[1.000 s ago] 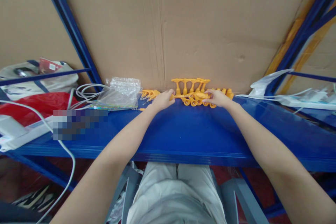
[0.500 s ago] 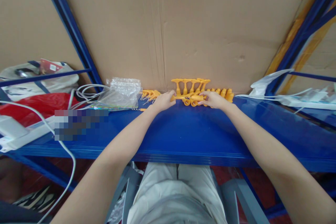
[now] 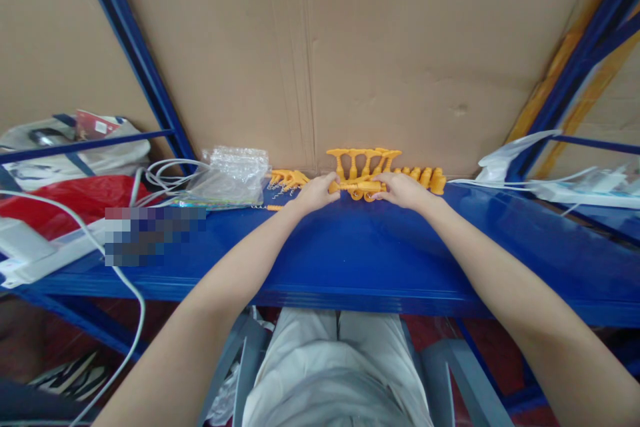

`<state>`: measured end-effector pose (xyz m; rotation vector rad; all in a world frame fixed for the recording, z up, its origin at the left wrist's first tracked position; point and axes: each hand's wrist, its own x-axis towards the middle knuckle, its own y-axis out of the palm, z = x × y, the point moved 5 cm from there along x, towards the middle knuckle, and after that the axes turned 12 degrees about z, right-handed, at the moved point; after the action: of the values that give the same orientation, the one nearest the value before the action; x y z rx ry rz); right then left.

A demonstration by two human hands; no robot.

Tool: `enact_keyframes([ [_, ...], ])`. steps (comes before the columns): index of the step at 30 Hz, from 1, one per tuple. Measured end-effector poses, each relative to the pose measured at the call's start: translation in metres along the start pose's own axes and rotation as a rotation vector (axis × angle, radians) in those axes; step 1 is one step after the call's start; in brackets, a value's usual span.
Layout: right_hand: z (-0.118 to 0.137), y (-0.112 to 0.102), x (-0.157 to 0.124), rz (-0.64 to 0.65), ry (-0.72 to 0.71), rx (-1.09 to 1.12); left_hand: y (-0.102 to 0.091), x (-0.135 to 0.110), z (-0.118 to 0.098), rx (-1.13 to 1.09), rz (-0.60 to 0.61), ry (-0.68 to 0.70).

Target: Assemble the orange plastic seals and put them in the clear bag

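Between my two hands a yellow plastic corkscrew (image 3: 356,185) lies sideways, just above the back of the blue shelf. My left hand (image 3: 320,192) is closed on its left end, where a crosspiece shows. With fingers and thumb, my right hand (image 3: 397,189) grips its thicker right end. Behind it stand several yellow T-shaped pieces (image 3: 353,161), upright against the cardboard. Yellow cylinders (image 3: 438,181) line up behind and right of my right hand. To the left of my left hand lie yellow handles with metal spirals (image 3: 287,178), and a single one (image 3: 275,207) lies nearer the front.
A cardboard panel (image 3: 380,60) backs the blue shelf (image 3: 350,253). Clear plastic bags (image 3: 230,177), white cables (image 3: 167,177) and a power strip (image 3: 55,253) occupy the left. Another white power strip (image 3: 590,192) and a white bag (image 3: 510,157) are at the right.
My hands have shifted slightly, and the corkscrew's left end now shows more clearly beside my left fingers. Both hands still hold it.
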<state>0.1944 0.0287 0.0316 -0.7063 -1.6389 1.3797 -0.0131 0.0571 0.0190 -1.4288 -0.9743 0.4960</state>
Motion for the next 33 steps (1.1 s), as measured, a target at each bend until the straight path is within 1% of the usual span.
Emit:
enact_keyframes([
  [6, 0.0, 0.001, 0.001, -0.011, -0.03, -0.026, 0.002, 0.001, 0.001, -0.025, 0.013, -0.002],
  [12, 0.002, 0.003, 0.0, -0.001, -0.014, 0.013, 0.002, 0.001, 0.001, -0.03, 0.01, -0.004],
  [20, 0.001, 0.008, 0.002, -0.036, -0.042, 0.175, 0.002, -0.001, 0.0, 0.019, 0.0, 0.03],
  [27, -0.008, 0.014, 0.005, -0.048, -0.034, 0.271, 0.002, -0.001, -0.001, 0.02, 0.002, 0.024],
  [33, -0.015, 0.021, 0.008, -0.048, -0.024, 0.459, 0.003, 0.0, 0.0, 0.006, -0.007, 0.007],
])
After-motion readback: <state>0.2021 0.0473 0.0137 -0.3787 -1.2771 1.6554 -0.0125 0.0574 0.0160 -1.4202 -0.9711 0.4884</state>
